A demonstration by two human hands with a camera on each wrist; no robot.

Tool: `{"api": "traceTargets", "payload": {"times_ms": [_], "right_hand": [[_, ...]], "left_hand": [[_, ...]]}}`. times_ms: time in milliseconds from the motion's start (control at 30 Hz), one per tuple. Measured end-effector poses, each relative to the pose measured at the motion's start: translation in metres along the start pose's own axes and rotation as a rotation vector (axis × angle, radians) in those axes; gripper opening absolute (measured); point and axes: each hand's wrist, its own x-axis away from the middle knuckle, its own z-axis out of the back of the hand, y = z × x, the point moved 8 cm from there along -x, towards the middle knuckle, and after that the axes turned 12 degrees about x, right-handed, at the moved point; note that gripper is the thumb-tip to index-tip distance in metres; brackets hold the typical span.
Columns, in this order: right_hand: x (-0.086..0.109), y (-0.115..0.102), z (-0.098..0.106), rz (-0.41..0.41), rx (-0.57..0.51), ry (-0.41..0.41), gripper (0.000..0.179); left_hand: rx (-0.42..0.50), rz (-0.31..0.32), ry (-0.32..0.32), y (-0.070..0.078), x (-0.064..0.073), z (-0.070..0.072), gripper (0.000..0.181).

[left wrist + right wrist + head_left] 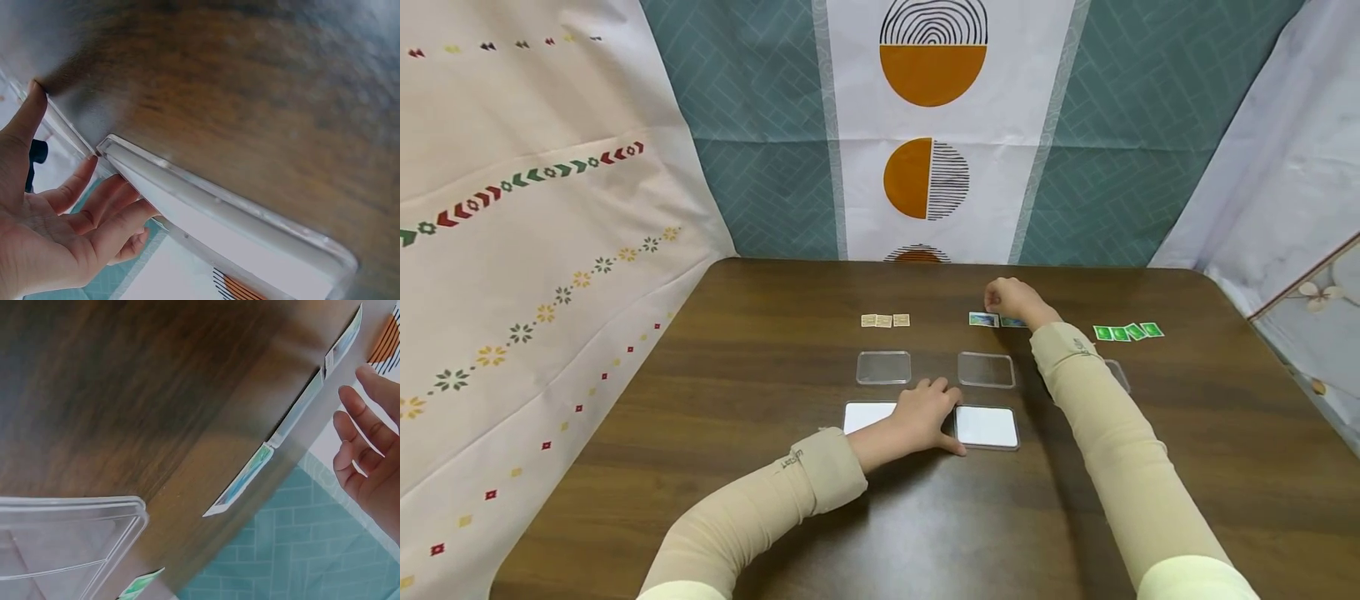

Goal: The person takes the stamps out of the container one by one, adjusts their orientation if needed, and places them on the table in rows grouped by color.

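My left hand [922, 414] spans the left end of a clear case with a white insert [987, 427], thumb at its near corner and fingertips at its far corner. A second white-filled case [867, 414] lies under that wrist, its edge large in the left wrist view. My right hand [1015, 302] hovers just beyond a row of small blue-green stamps [982, 319], fingers loosely bent. In the right wrist view, the row shows as several flat stamps [240, 481], and nothing is seen between the fingers. Part of the row is hidden by the right hand and wrist in the head view.
Small beige stamps [884, 320] lie to the left and overlapping green stamps [1127, 332] to the right. Two clear cases [883, 367] stand in front of the stamps; another clear case [1117, 375] is partly behind the right sleeve. Cloth hangs behind the brown table [737, 350].
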Motion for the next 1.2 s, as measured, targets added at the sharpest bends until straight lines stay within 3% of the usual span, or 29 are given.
{"api": "traceTargets", "payload": {"times_ms": [1200], "right_hand": [[0.036,-0.009,0.025,0.107,0.037,0.058,0.004]], "left_hand": [[0.004,-0.013,-0.013,0.000,-0.001,0.000,0.070]]}}
